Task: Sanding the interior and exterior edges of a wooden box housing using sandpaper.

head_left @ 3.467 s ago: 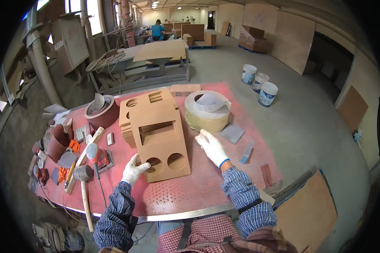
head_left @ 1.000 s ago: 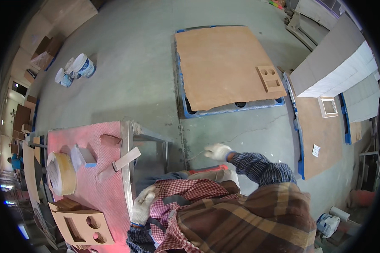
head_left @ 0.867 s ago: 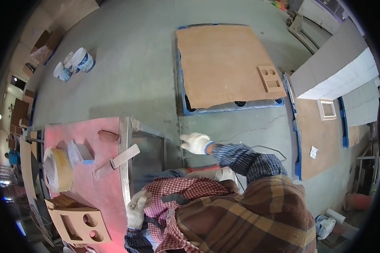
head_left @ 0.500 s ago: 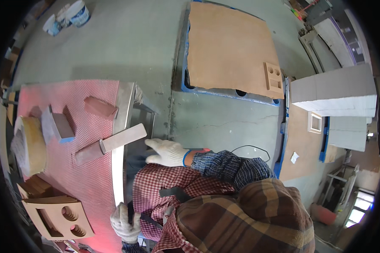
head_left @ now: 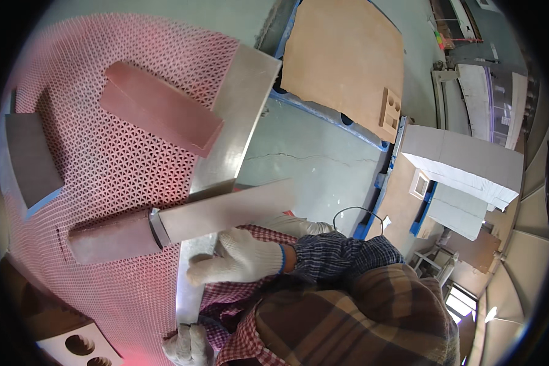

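We find the right hand, fingers parted, empty; left hand curled, grip indeterminable. Near the right fingers: one flat stick; farther, one reddish strip.

Window overexposed; metal table edge shiny; fisheye corners black.

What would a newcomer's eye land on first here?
Probably the red perforated mat spread across the left, with a reddish strip lying on it near the table's metal edge. Next, a long two-toned bar juts past that edge, just above the white-gloved right hand in the picture.
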`<action>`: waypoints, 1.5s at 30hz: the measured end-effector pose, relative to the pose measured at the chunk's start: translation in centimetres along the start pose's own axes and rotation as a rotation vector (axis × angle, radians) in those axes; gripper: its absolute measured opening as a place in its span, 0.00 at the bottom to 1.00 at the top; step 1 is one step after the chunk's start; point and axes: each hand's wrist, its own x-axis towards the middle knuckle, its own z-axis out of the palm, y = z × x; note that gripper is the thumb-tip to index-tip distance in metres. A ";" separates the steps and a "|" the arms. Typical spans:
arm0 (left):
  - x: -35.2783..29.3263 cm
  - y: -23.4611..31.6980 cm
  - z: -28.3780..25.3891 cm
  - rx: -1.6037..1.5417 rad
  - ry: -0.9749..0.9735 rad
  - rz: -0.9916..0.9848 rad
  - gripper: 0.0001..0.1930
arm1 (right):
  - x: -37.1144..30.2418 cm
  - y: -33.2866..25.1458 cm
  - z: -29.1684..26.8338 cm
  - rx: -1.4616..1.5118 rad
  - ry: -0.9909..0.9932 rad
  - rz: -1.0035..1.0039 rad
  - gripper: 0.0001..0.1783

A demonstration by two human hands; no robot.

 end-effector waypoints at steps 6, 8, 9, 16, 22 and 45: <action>-0.8 -0.6 -0.2 0.068 -0.181 -0.064 0.07 | 1.0 -2.7 -0.7 -0.034 -0.071 0.154 0.22; -2.5 -1.0 0.6 0.062 -0.043 -0.058 0.04 | 1.0 -2.6 -0.7 0.013 -0.102 0.221 0.19; -2.8 -1.0 0.9 0.059 -0.045 -0.062 0.04 | 0.9 -2.3 -0.6 0.018 -0.086 0.194 0.20; -0.3 -0.5 0.1 0.020 -0.023 -0.036 0.04 | 0.7 -1.6 -0.5 -0.348 0.011 -0.223 0.24; -1.6 1.2 0.8 0.119 0.110 -0.014 0.18 | 0.8 -3.5 -1.4 -0.182 -0.222 0.032 0.19; -1.5 2.9 2.4 0.567 0.232 -0.015 0.31 | -0.3 -1.5 -0.5 -0.428 -0.098 0.014 0.52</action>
